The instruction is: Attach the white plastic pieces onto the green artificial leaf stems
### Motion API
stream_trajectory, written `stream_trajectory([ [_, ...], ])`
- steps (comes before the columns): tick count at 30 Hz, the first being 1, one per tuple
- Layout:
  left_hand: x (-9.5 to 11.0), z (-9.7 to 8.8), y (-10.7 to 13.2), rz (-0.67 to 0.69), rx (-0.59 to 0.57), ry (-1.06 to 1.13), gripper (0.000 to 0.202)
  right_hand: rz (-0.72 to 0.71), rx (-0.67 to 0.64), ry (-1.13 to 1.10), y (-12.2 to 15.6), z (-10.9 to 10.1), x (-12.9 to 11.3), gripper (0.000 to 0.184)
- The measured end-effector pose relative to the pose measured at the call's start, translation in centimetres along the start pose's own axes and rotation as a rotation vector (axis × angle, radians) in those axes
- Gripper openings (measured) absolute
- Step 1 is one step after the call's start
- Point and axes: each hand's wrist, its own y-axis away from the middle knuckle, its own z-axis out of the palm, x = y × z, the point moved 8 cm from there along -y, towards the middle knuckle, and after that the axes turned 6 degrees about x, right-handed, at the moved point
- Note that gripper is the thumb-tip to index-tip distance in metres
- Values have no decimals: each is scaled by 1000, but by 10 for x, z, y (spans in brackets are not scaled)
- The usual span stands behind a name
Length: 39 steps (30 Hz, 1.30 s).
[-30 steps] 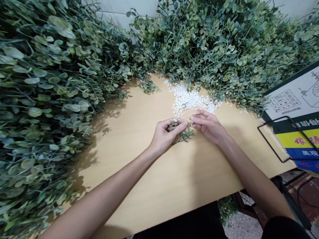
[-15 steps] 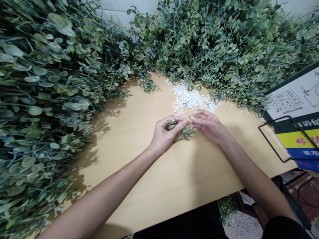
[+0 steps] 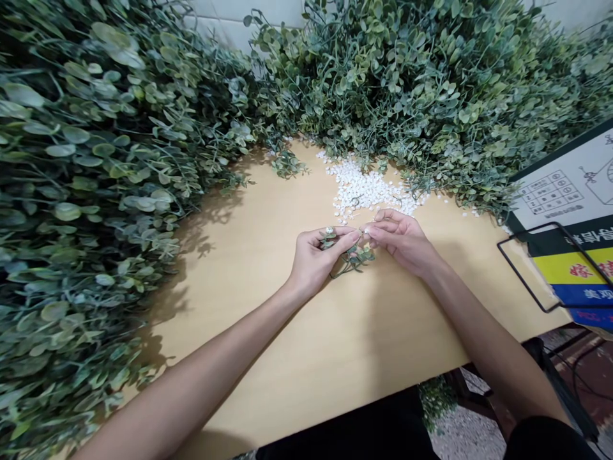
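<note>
My left hand (image 3: 318, 255) pinches a small sprig of artificial leaves (image 3: 357, 257) between thumb and fingers. The leaves hang out below its thumb, and a leafy tip with a small white piece on its end shows above the palm. My right hand (image 3: 400, 239) meets the left fingertips, its thumb and forefinger closed on a tiny white piece (image 3: 366, 230) at a stem end. The fingers partly hide where the piece and the stem touch. Just beyond the hands lies a spread of small white pieces (image 3: 364, 188) on the table.
Large heaps of artificial foliage (image 3: 119, 140) line the left and back of the wooden table (image 3: 268, 358). A loose sprig (image 3: 287, 163) lies near the back. At the right stand a printed cardboard box (image 3: 575, 236) and a black wire frame (image 3: 524, 271) by the table edge.
My right fingertips have closed the small gap to the left fingertips, bringing the white piece onto a stem end. The left hand and its sprig have shifted only slightly.
</note>
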Motion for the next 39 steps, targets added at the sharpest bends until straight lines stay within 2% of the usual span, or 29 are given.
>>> stream_trajectory([
  [11,-1,3,1,5,-53,-24,28,-5,-16,-10,0,0,2,37],
  [18,-4,-2,0,19,-15,-38,25,-6,-22,-4,-1,0,3,35],
  [28,1,3,3,45,-46,-87,29,-37,-7,20,0,2,1,37],
  [34,2,-1,2,68,3,-108,28,-138,18,71,-2,-1,1,37],
  [39,5,-3,2,90,32,-121,25,-260,92,152,2,-3,-5,34],
])
